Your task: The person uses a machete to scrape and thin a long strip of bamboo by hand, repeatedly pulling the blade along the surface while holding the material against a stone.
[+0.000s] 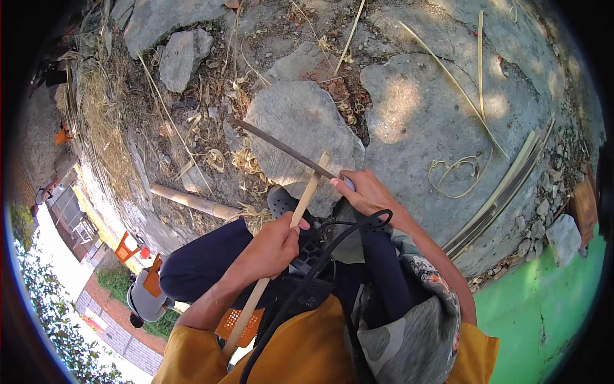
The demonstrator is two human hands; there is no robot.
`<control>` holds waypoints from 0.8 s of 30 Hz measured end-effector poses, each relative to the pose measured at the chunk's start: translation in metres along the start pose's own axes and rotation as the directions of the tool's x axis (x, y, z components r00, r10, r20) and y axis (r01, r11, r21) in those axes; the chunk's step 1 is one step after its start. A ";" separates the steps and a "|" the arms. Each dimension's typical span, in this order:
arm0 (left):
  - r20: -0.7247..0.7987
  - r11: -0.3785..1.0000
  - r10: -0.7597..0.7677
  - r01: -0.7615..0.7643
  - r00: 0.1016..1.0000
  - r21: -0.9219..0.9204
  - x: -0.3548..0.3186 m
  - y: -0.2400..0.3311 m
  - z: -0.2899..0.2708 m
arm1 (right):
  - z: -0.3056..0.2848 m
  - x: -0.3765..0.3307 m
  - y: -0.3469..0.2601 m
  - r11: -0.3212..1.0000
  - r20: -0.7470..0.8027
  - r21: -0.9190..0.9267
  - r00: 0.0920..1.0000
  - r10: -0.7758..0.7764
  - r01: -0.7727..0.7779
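Note:
My left hand (267,246) is closed around a long pale bamboo strip (309,192), which slants from my lap up and away to the right. In my right hand (366,192) is a knife (275,141) with a long, narrow dark blade; a bit of its pale handle shows at my fingers. The blade points to the far left and crosses the strip just below the strip's far end. Whether its edge has bitten into the strip, I cannot tell. Beneath them lies a flat grey stone (300,118), close to a dark clog (281,200) on my foot.
Split strips (505,192) lie bundled on the rock at right, near a curled shaving (457,173). A round bamboo pole (195,201) rests at left among more shavings (246,157). A black cable (307,275) hangs across my lap. Another person (147,301) is at far left.

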State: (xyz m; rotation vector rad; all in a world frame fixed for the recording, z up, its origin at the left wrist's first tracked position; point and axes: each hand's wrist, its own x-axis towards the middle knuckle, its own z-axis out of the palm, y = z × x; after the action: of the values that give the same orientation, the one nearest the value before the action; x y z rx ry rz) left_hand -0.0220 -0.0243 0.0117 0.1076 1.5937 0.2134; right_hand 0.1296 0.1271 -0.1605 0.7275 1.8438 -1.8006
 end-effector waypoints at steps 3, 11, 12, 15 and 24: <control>0.055 0.994 -0.061 0.065 0.997 -0.084 -0.001 0.003 -0.001 | 0.003 -0.004 0.003 1.000 0.040 0.018 0.999 -0.015 0.015; 0.053 0.992 -0.053 0.058 0.997 -0.116 -0.002 0.002 0.005 | -0.004 -0.005 -0.003 0.997 -0.009 -0.055 0.999 -0.050 0.049; 0.037 0.994 -0.037 0.041 0.999 -0.105 0.000 0.003 0.005 | -0.006 -0.001 -0.001 0.997 -0.013 -0.055 0.999 -0.052 0.051; 0.006 0.998 0.018 -0.017 1.000 -0.061 0.005 -0.006 0.007 | -0.006 0.001 0.003 0.996 -0.058 -0.082 0.998 -0.036 0.031; -0.002 0.998 -0.046 0.046 0.999 -0.042 0.001 0.003 0.006 | -0.001 -0.009 -0.011 0.999 0.062 -0.038 0.998 -0.007 0.010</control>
State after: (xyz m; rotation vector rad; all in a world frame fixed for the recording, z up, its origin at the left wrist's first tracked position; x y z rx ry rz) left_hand -0.0165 -0.0206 0.0118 0.0386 1.5921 0.2111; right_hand 0.1290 0.1274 -0.1465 0.6436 1.8384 -1.7683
